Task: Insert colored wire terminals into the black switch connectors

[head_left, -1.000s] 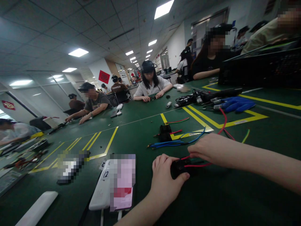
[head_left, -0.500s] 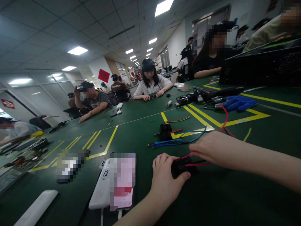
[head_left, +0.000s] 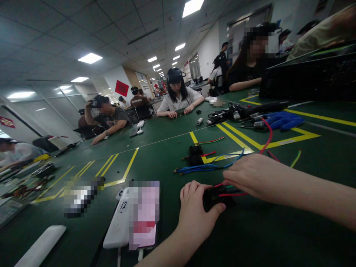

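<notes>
On the green table my left hand [head_left: 196,207] grips a small black socket-like block [head_left: 215,195] between thumb and fingers. Red and green wires [head_left: 236,194] run out of the block's right side. My right hand [head_left: 244,172] is closed just beyond it, its fingertips pinching wire by the block; exactly which wire they hold is partly hidden. Behind my hands lie two similar black blocks [head_left: 196,155] with short red and green leads. A bundle of blue wires [head_left: 198,168] with metal ends stretches in front of them.
A white power bank [head_left: 116,222] and a phone [head_left: 146,215] lie left of my hands. Blue gloves [head_left: 283,120] and dark tools [head_left: 250,110] are at the back right, near a black case [head_left: 308,79]. A person [head_left: 178,96] sits opposite, hands on the table.
Both hands keep almost the same place on the block and wires. My right fingers have shifted very slightly, and the view has moved a little.
</notes>
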The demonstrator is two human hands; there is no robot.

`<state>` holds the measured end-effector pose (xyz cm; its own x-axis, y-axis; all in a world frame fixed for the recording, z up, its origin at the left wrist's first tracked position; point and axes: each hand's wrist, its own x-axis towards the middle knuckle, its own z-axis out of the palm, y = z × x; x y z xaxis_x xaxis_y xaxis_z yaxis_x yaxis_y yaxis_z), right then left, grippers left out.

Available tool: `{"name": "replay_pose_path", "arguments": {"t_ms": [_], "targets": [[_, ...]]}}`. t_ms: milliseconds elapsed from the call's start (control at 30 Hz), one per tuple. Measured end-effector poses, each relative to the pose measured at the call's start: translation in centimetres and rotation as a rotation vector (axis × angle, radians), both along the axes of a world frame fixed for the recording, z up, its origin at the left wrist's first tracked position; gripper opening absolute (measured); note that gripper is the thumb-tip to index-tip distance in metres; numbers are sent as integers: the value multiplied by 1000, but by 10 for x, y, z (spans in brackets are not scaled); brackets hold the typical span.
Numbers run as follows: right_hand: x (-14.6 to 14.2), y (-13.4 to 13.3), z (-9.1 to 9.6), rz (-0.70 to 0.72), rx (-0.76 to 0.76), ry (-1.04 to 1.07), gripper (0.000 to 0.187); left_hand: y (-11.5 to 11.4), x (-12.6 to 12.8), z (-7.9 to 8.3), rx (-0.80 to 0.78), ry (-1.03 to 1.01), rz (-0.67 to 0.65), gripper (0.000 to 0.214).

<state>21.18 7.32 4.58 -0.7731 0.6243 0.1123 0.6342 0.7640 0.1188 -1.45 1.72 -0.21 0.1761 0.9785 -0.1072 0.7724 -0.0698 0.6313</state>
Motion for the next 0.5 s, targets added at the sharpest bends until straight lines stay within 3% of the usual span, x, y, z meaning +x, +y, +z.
{"name": "replay_pose_path", "arguments": {"t_ms": [233, 500], "targets": [[-2, 6, -7, -115, -97, -22, 23, 0, 0, 1, -5, -10, 8, 39], [2, 3, -3, -54, -51, 15, 26, 0, 0, 0, -3, 5, 3, 39]]}}
